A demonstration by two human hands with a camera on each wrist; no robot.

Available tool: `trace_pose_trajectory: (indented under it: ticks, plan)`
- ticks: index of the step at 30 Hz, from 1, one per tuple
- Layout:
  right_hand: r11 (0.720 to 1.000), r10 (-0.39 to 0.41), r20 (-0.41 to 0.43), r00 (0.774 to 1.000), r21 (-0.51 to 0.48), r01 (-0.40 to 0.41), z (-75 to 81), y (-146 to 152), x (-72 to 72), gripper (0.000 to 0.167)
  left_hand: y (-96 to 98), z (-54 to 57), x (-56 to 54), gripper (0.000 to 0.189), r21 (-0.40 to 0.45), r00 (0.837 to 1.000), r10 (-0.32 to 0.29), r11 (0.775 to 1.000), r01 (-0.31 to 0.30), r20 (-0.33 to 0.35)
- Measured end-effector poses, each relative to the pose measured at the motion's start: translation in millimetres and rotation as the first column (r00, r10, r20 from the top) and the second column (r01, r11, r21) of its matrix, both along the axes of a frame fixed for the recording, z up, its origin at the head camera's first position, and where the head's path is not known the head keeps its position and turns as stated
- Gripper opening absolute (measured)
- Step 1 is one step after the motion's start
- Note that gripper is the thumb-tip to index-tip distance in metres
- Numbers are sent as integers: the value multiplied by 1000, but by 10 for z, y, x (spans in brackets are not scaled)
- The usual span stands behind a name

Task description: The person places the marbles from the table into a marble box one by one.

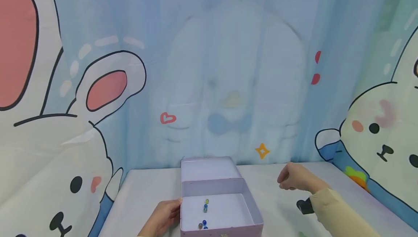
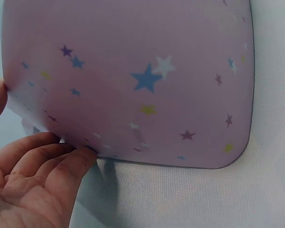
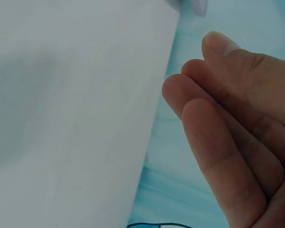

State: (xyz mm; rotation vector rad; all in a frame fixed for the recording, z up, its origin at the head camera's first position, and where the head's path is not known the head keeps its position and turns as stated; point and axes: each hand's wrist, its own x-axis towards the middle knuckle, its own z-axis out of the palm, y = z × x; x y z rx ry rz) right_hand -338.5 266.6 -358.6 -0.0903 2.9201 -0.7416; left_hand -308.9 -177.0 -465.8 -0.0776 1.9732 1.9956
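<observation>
A lilac hinged box [image 1: 225, 231] stands on the table with its lid [image 1: 209, 168] raised at the back. Inside, on the left of its pale floor, lie several small glass marbles, a yellow-green marble [image 1: 207, 201] and a blue marble [image 1: 204, 222] among them. My left hand [image 1: 164, 215] grips the box's left side; the left wrist view shows thumb and fingers at the edge of a star-printed lilac panel [image 2: 147, 109]. Held in the air right of the box, my right hand [image 1: 298, 177] has loosely bent fingers [image 3: 213, 142] with no object showing between them.
A white cloth covers the table [image 1: 150, 182]. Close behind the box hangs a blue curtain [image 1: 147, 146] printed with cartoon rabbits, which also borders the table on both sides. A black wrist device [image 1: 305, 206] sits at the right sleeve [image 1: 339, 211].
</observation>
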Motion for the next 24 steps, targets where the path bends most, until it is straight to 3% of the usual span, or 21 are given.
trace_pose_trajectory:
  ticks: [3,14,20,24]
  plan:
    - [1000,-27,46,999,-11,27,-120,38,45,14,-5,-7,6,63,7,1000,-3,1000,3,-4]
    - [991,-108,186,977,-61,121,-812,307,327,12,3,-3,14,64,9,1000,9,1000,-9,8]
    - [987,-147,232,962,-37,159,-954,505,458,13,11,13,35,63,-9,1000,25,1000,-25,3]
    - [988,-139,220,966,-30,149,-960,523,530,13,8,6,41,62,-5,1000,24,1000,-24,-1]
